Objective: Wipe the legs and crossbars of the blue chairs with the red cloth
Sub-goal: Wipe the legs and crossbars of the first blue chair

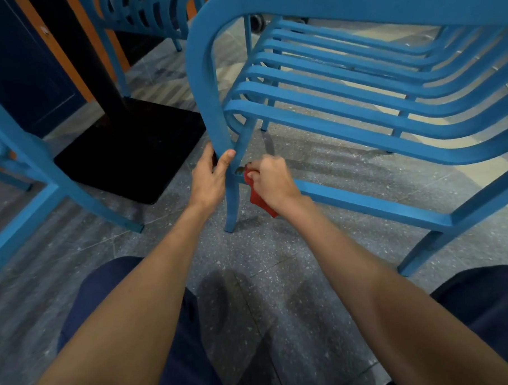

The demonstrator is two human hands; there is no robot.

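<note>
A blue slatted chair [359, 106] fills the upper right, seen from low down. Its near front leg [231, 205] runs down to the floor at centre. My left hand [210, 176] grips that leg from the left, thumb across its front. My right hand [271, 181] is closed on the red cloth [257, 199] and presses it where the leg meets the lower crossbar [378, 207]. Most of the cloth is hidden under my fingers; a corner hangs below the wrist.
A second blue chair [43, 184] stands at the left and a third [140, 16] at the back. A black table pedestal with a square base [134, 151] sits between them. The floor is grey speckled tile [265, 279]. My knees in dark trousers frame the bottom.
</note>
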